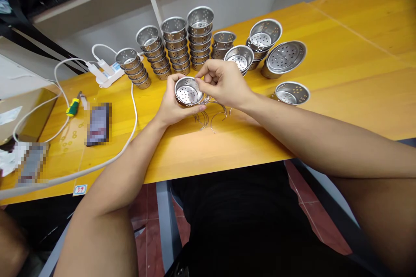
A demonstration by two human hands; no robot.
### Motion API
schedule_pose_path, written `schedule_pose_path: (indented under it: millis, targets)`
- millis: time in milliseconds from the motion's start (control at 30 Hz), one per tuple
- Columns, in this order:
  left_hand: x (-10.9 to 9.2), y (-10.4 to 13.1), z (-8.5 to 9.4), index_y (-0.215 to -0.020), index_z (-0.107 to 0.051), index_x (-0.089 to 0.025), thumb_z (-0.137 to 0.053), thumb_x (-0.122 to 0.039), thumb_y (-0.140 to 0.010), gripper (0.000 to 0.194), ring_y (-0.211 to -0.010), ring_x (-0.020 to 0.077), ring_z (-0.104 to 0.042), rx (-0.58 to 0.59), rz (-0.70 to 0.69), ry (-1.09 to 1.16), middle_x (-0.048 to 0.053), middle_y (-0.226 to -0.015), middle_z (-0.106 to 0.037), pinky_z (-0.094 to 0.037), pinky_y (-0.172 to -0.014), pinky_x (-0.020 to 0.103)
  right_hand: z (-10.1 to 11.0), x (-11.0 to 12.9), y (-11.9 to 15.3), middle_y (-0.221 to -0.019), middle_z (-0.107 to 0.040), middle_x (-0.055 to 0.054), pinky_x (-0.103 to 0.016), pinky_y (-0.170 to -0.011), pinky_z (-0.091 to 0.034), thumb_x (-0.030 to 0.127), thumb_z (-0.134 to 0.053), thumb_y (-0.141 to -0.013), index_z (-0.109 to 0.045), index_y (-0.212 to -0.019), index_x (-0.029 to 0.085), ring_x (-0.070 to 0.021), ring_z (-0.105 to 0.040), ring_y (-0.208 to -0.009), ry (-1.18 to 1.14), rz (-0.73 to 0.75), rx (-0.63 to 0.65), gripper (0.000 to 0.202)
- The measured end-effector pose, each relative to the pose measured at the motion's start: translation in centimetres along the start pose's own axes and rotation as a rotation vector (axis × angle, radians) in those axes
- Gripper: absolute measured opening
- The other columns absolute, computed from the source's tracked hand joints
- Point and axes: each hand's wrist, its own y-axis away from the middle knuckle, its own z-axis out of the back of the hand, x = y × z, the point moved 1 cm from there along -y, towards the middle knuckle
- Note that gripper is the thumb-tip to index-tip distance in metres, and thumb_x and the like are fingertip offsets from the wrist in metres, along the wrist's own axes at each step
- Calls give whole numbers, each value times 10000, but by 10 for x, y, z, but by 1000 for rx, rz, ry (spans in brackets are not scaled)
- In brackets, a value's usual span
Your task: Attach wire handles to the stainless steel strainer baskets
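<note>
A small perforated metal cup (188,94) is held upright over the table, with my left hand (172,104) wrapped round its left side and its thumb along the near side. My right hand (221,81) is at the cup's right rim, thumb and forefinger pinched together; what they hold, if anything, is too small to make out. Several thin curved wires (217,114) lie on the yellow table just below and right of the cup. Close behind my right hand sits another perforated cup (239,57).
Stacks of perforated cups (175,45) stand along the back. More cups (286,58) are at the right. A white power strip (110,74), its cable, a green-yellow screwdriver (73,106) and a blurred dark object (98,124) are on the left.
</note>
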Motion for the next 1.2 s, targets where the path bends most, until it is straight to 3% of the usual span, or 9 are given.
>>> schedule_pose_path:
  millis: [167,367,600,833,1000,1200]
  targets:
    - [2,0,-3,-1584,-475,-354,-1078,-926,-744,1182,-1268,274,-809,8,-3,-19,53,-1423,-643,-699,-1191,484,-3,-7,0,-725,-552,26,-378,-663,-513,820,-960,-1018,-722,-1009,284,-202,-538,-707,4,-9,-1,587]
    - [-6,0,-4,-1620,-489,-341,-1029,-923,-830,1120,-1236,267,-824,34,7,1,63,-1428,-700,-699,-1118,452,-8,-5,1,-725,-520,51,-354,-632,-472,696,-936,-1089,-732,-1108,289,-184,-479,-669,6,3,-10,455]
    - [-4,-1,9,-1492,-638,-315,-896,-961,-931,893,-1049,204,-805,9,74,100,43,-1283,-788,-687,-935,355,5,9,-2,-782,-651,30,-302,-582,-381,794,-977,-1032,-808,-1096,230,-133,-487,-656,-211,55,292,593]
    - [-7,-2,5,-1560,-592,-338,-961,-969,-860,1012,-1159,247,-834,22,63,100,61,-1363,-764,-704,-1082,426,4,4,-5,-770,-639,41,-301,-606,-419,839,-1103,-852,-747,-986,239,-136,-502,-665,-366,24,306,710]
    - [-5,-2,2,-1574,-556,-322,-933,-911,-945,941,-1176,248,-827,26,43,52,56,-1369,-736,-696,-1144,469,3,3,-6,-739,-635,41,-302,-589,-397,865,-1101,-832,-743,-972,240,-140,-494,-652,-333,2,304,733]
    - [-2,0,4,-1605,-542,-321,-946,-929,-919,1002,-1207,263,-818,58,70,39,58,-1368,-725,-696,-1189,507,4,-3,-7,-739,-653,29,-295,-603,-396,857,-1109,-825,-751,-950,219,-133,-503,-668,-302,-20,312,743]
